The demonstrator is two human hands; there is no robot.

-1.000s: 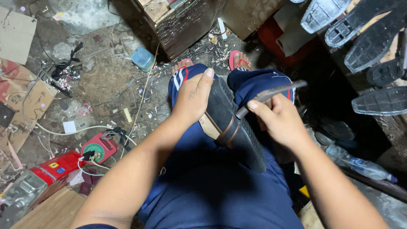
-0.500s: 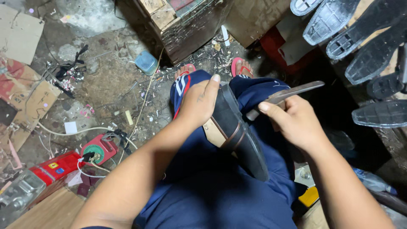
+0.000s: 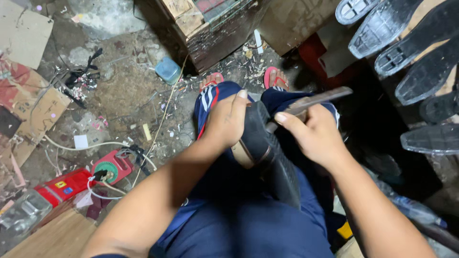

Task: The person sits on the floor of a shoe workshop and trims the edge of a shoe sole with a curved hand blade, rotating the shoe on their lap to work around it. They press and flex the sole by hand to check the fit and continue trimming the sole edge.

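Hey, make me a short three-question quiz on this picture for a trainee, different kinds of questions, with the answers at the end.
1. True or false: the left hand rests on the black rubber shoe sole lying across the person's lap.
2. What does the right hand hold against the sole?
A. a long flat metal blade
B. a paintbrush
C. a hammer
3. Fill in: the small translucent blue plastic tub sits on the littered floor beside the dark ______ crate.

Key:
1. True
2. A
3. wooden
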